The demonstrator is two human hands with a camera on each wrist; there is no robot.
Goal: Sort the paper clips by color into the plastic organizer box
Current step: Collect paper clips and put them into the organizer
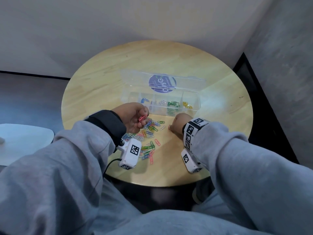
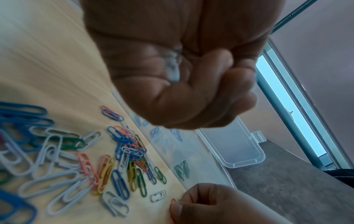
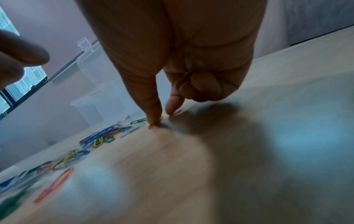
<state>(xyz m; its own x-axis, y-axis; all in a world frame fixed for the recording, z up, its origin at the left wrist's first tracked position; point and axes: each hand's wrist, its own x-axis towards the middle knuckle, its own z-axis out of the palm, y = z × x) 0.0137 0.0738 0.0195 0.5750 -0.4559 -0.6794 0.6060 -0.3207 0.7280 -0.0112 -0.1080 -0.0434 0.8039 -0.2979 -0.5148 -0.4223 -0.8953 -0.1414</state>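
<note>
A clear plastic organizer box [image 1: 160, 111] stands open mid-table, its lid [image 1: 189, 80] tilted back. Its compartments hold blue clips [image 1: 144, 100], white clips [image 1: 160, 103], green clips [image 1: 173, 104] and yellow clips [image 1: 187, 105]. Mixed loose paper clips [image 1: 151, 128] lie in front of the box, between my hands. My left hand [image 1: 144, 121] is raised over the pile and grips a few pink clips [image 1: 141, 118]. My right hand [image 1: 170, 127] has thumb and forefinger tips down on the table, pinching a pink clip [image 3: 152, 127]; its other fingers are curled.
A second scatter of clips [image 1: 149, 150] lies nearer to me by the left wrist camera [image 1: 129, 154]. The round wooden table [image 1: 220, 116] stands in a wall corner. A white surface [image 1: 25, 141] sits lower left, beyond the table's edge.
</note>
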